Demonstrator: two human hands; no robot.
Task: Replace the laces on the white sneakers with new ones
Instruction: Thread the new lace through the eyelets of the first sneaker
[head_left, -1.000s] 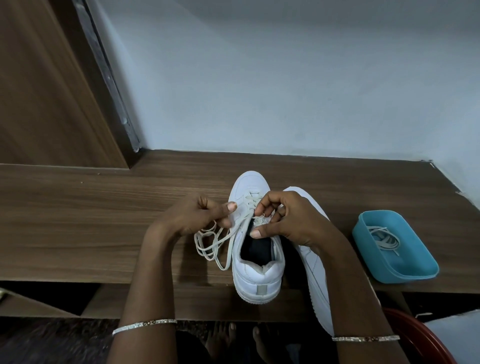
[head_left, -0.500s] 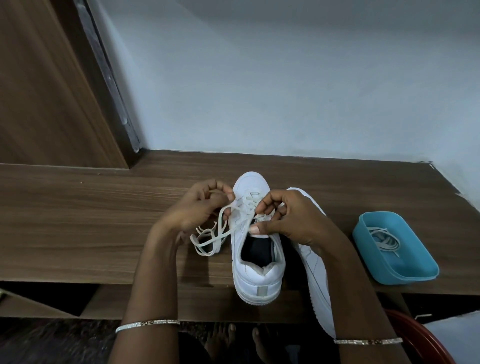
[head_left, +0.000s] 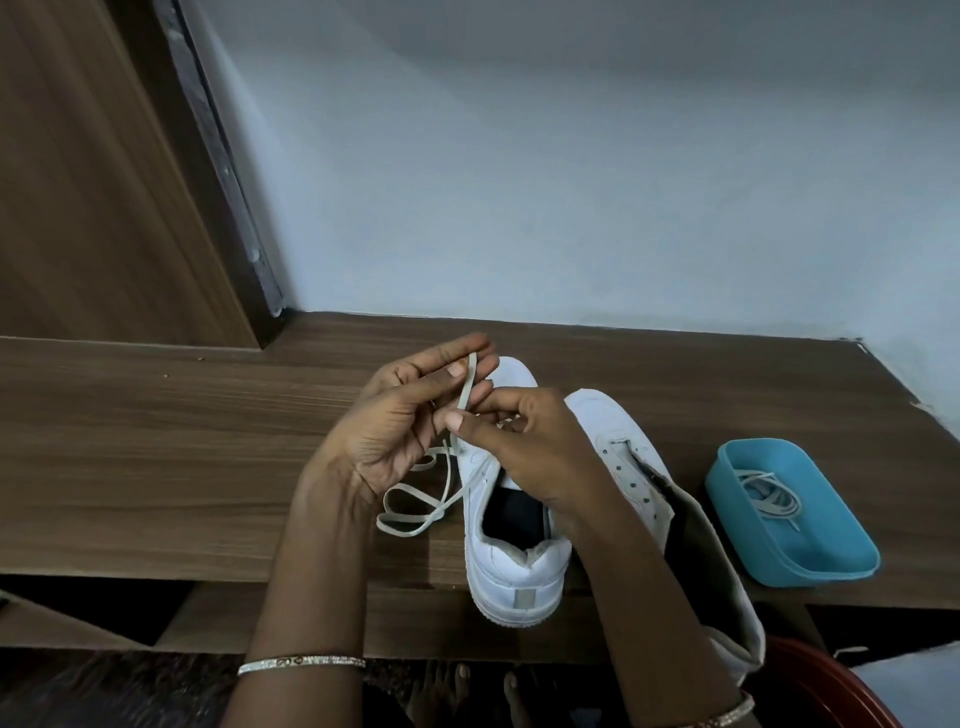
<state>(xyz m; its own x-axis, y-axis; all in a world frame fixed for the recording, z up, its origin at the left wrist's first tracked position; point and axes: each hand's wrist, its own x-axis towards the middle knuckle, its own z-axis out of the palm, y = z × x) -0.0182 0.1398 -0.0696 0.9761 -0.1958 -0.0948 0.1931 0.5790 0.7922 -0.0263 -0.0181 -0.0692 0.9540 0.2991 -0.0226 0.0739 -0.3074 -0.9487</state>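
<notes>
White lace (head_left: 465, 384) is caught in both hands above the toe of the upright sneaker (head_left: 519, 577). L hand (head_left: 400, 421) is turned palm-up, fingers mostly stretched, w/ thumb pressing the lace end against them. R hand (head_left: 530, 447) pinches the same strand just below, btwn thumb and forefinger, other fingers curled in. From the pinch the lace drops past the shoe's left flank and lies in loose loops on the wooden table (head_left: 156, 457), just beside the shoe. Can't tell if it's threaded thru any eyelet, since the hands cover that part. Upright sneaker stands heel toward the camera, at the table's near edge. Second sneaker (head_left: 618, 431) lies on its side close to the R of it, eyelets bare, heel end hanging past the edge under the R forearm. Blue tray (head_left: 841, 564) sits further R on the table, apart from the shoes, w/ another lace (head_left: 769, 493) coiled inside. Thin bangle (head_left: 301, 664) on L wrist.
</notes>
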